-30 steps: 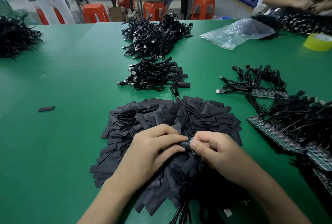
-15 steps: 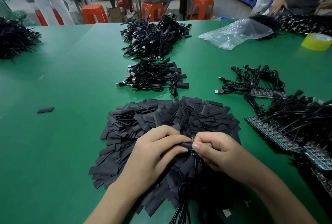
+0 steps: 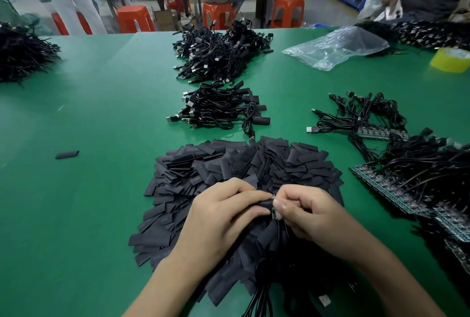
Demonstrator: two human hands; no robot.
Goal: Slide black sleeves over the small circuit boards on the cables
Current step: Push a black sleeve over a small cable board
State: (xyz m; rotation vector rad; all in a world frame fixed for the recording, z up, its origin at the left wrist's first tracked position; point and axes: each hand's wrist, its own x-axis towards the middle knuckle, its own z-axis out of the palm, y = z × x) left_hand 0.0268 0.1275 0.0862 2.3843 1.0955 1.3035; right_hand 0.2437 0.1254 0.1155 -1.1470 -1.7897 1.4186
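A big heap of flat black sleeves (image 3: 229, 166) lies on the green table (image 3: 101, 189) in front of me. Over it, my left hand (image 3: 223, 217) pinches one black sleeve (image 3: 265, 204) between thumb and fingers. My right hand (image 3: 305, 212) pinches a small circuit board (image 3: 274, 212) on a black cable (image 3: 264, 288) that hangs down toward me. The sleeve's mouth meets the board's end between the two thumbs; a small metal tip shows just above. How far the board sits inside the sleeve is hidden.
Sleeved cables lie in a bundle (image 3: 223, 110) and a bigger pile (image 3: 221, 54) farther back. Unsleeved cables with green boards (image 3: 396, 184) fill the right side. A stray sleeve (image 3: 67, 154), a plastic bag (image 3: 335, 45), yellow tape (image 3: 451, 58) and other people stand around.
My hands stay together over the heap. The right thumb has shifted slightly and more of the green board shows below the sleeve. A person at the far right has moved an arm.
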